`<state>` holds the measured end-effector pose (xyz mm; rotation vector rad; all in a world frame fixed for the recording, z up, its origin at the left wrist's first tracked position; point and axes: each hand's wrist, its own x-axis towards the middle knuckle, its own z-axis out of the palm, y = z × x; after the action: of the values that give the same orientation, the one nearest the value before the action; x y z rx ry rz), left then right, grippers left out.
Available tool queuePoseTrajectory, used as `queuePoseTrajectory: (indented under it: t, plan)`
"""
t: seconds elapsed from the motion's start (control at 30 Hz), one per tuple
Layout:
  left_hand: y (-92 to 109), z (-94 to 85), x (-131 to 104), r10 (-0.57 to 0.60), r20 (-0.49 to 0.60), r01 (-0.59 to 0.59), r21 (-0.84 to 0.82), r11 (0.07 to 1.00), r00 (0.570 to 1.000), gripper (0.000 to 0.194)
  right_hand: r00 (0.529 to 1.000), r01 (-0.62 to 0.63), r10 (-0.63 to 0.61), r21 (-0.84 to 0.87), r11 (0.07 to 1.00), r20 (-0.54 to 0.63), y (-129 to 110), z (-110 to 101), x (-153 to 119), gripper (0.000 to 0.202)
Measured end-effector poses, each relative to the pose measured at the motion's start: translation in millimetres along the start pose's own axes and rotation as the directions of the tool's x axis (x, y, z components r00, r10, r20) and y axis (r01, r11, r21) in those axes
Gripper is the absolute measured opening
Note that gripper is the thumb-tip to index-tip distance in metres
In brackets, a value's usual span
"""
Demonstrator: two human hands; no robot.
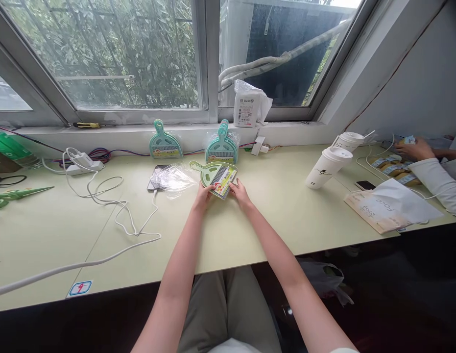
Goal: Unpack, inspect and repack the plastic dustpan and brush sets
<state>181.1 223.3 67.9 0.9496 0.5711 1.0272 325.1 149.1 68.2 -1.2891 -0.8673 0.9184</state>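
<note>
Between my hands is a light green mini dustpan and brush set point(209, 172) with a printed label, tilted with its handle toward the upper left. My left hand point(203, 196) grips its lower left side. At its right edge, my right hand point(241, 192) holds the labelled end with bent fingers. Just left of them lies a crumpled clear plastic wrapper point(178, 179), partly over a phone point(153, 183). Behind stand more dustpan sets in teal, one wrapped set point(164, 142) at the left and a stack point(222, 142) straight ahead.
White cables point(130, 220) and a power strip point(84, 166) spread over the table's left side. Two white cups point(325, 169) stand right, near a tissue pack point(374, 211). Another person's hand point(415, 148) is at the far right. A boxed item in plastic point(248, 109) sits on the sill.
</note>
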Motion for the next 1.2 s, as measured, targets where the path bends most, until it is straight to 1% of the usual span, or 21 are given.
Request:
queuePoseTrajectory:
  t: [0.07,0.13,0.27,0.37,0.43,0.47,0.5,0.53,0.6,0.63,0.67,0.7,0.77,0.8,0.83,0.9,0.97,1.0,1.03,1.1,1.2]
  plan:
    - [1.6,2.6,-2.7,-0.013,0.044,0.012,0.017,1.0,0.999,0.057,0.998,-0.025,0.016,0.14,0.99,0.063,-0.2,-4.2,1.4,0.058]
    - [2.8,5.1,-5.4,-0.032,0.071,0.029,0.03,0.999,0.997,0.061,0.998,-0.022,0.008,0.221,0.975,0.064,-0.4,-7.0,1.5,0.048]
    - [5.5,8.5,-9.1,-0.047,0.104,0.041,0.061,0.997,0.993,0.062,0.999,-0.026,0.018,0.266,0.964,0.032,-2.1,-9.4,-0.1,0.044]
    - [10.8,6.4,-8.9,-0.056,0.129,0.034,0.169,0.985,0.99,0.05,1.0,-0.026,0.026,0.269,0.963,0.004,-5.1,-12.0,-1.2,0.042]
    - [16.2,0.7,-7.5,-0.008,0.038,-0.004,0.305,0.952,0.999,0.037,1.0,-0.02,0.019,0.274,0.962,0.005,-7.0,-15.2,-1.3,0.043]
    - [18.9,-3.4,-6.9,0.066,-0.051,-0.04,0.403,0.914,0.997,0.035,1.0,-0.016,0.014,0.273,0.962,0.007,-7.7,-17.0,-1.1,0.044]
    - [21.3,-7.9,-6.3,0.176,-0.139,-0.08,0.519,0.851,0.974,0.034,1.0,-0.011,0.009,0.27,0.963,0.007,-8.1,-19.0,-0.8,0.044]
    - [23.1,-12.7,-5.9,0.306,-0.203,-0.111,0.64,0.76,0.93,0.034,1.0,-0.007,0.007,0.266,0.964,0.003,-8.4,-20.9,-0.3,0.045]
    - [24.1,-20.9,-5.8,0.514,-0.207,-0.123,0.836,0.535,0.833,0.036,1.0,-0.003,0.007,0.256,0.967,-0.016,-8.7,-24.9,0.8,0.045]
    - [23.4,-23.7,-5.9,0.548,-0.173,-0.107,0.89,0.442,0.818,0.036,1.0,-0.003,0.01,0.25,0.968,-0.027,-9.0,-27.0,1.4,0.045]
    - [21.8,-25.3,-5.9,0.533,-0.144,-0.086,0.919,0.384,0.834,0.033,0.999,-0.003,0.012,0.244,0.97,-0.038,-9.5,-29.4,1.9,0.045]
    - [19.8,-25.7,-6.0,0.486,-0.12,-0.071,0.931,0.358,0.866,0.027,0.999,-0.003,0.016,0.237,0.972,-0.052,-10.2,-32.2,2.3,0.045]
    - [15.1,-23.3,-6.0,0.367,-0.081,-0.07,0.923,0.379,0.927,0.006,0.997,-0.008,0.024,0.221,0.975,-0.068,-12.2,-39.1,2.8,0.044]
    - [12.8,-21.1,-6.0,0.323,-0.062,-0.079,0.91,0.408,0.944,0.008,0.997,-0.014,0.03,0.212,0.977,-0.07,-13.3,-43.2,3.0,0.043]
    - [10.8,-18.8,-6.1,0.298,-0.047,-0.091,0.897,0.432,0.953,0.018,0.997,-0.024,0.039,0.202,0.979,-0.072,-14.4,-47.6,3.1,0.042]
    - [7.8,-14.9,-6.4,0.303,-0.041,-0.1,0.895,0.435,0.952,0.025,0.995,-0.051,0.064,0.181,0.982,-0.07,-16.2,-56.5,3.0,0.042]
    - [5.9,-13.7,-6.9,0.342,-0.052,-0.089,0.919,0.385,0.938,0.011,0.994,-0.079,0.09,0.153,0.985,-0.066,-17.3,-64.1,2.6,0.042]
    - [5.4,-14.2,-7.1,0.371,-0.063,-0.084,0.927,0.366,0.927,0.011,0.993,-0.091,0.1,0.139,0.986,-0.059,-17.7,-67.1,2.3,0.042]
    - [5.0,-15.3,-7.1,0.395,-0.078,-0.079,0.927,0.366,0.915,0.025,0.993,-0.1,0.107,0.126,0.987,-0.051,-18.0,-69.3,1.9,0.042]
    - [4.8,-18.3,-6.9,0.411,-0.111,-0.073,0.911,0.406,0.905,0.039,0.993,-0.113,0.117,0.108,0.988,-0.035,-18.2,-71.3,1.3,0.041]
    - [5.0,-21.2,-6.6,0.4,-0.128,-0.08,0.883,0.463,0.907,0.026,0.992,-0.113,0.118,0.102,0.988,-0.04,-17.7,-69.4,1.2,0.041]
